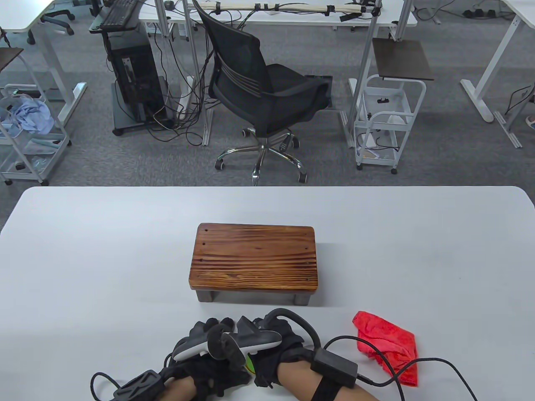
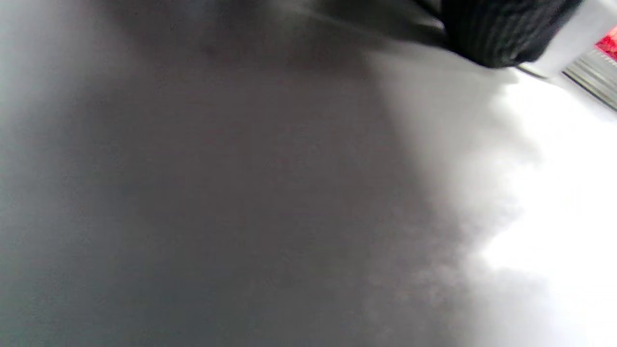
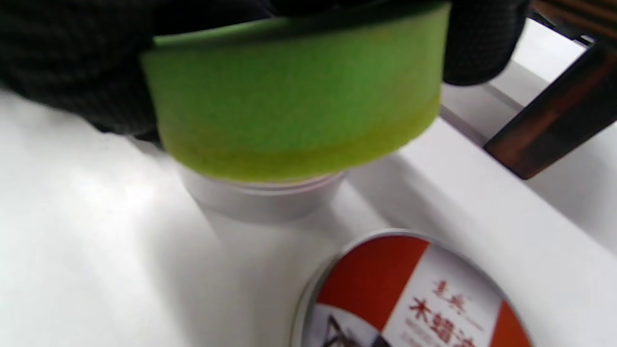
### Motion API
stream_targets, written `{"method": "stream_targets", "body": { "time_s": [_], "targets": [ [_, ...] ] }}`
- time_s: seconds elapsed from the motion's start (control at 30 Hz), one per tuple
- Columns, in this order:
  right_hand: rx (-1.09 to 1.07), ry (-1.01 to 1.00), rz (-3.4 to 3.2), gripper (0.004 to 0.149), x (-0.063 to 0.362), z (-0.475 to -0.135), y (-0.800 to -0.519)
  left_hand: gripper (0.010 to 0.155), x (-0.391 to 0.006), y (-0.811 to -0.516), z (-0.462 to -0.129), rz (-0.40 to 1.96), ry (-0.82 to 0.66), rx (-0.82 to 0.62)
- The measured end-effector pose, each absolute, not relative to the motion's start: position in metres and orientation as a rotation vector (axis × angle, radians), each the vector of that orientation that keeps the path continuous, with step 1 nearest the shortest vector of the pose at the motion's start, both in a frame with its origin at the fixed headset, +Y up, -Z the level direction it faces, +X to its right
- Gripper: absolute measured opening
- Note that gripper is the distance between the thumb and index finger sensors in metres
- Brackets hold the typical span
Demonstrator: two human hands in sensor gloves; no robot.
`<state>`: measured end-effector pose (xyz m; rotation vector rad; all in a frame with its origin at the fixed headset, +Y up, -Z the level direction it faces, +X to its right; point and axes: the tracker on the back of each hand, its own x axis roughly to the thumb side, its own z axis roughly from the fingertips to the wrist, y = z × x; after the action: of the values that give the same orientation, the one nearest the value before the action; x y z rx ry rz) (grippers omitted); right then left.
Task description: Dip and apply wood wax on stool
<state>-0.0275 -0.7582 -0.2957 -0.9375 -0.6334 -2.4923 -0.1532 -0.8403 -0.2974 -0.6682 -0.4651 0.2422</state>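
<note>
A green sponge (image 3: 294, 103) is gripped by the right hand (image 1: 276, 342) over the silvery wax tin (image 3: 262, 197). The stool (image 1: 253, 257) top is striped brown. The left hand's (image 1: 200, 355) grip cannot be told.

You saw mostly the blurred white table (image 2: 554, 202); above it, a black gloved finger (image 2: 501, 33) and a red scrap (image 2: 608, 44) beside it.

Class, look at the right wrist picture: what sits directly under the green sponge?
Under the green sponge, held by the right hand, stands a small silver tin; its lid lies beside it. The sponge covers the tin's opening, so its contents cannot be seen.
</note>
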Motion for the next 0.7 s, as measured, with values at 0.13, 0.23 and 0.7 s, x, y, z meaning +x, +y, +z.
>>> {"method": "stream_targets", "body": {
  "time_s": [0.13, 0.23, 0.7],
  "targets": [
    [-0.957, -0.643, -2.564, 0.092, -0.021, -0.3, -0.758, 0.074, -0.153, -0.84, -0.297, 0.242, -0.465, -0.668],
    [-0.967, -0.652, -2.621, 0.093, -0.015, -0.302, -0.759, 0.074, -0.153, -0.84, -0.297, 0.242, -0.465, -0.668],
    [-0.993, -0.567, -2.897, 0.111, 0.021, -0.306, -0.728, 0.075, -0.153, -0.84, -0.297, 0.241, -0.462, -0.659]
  ]
}}
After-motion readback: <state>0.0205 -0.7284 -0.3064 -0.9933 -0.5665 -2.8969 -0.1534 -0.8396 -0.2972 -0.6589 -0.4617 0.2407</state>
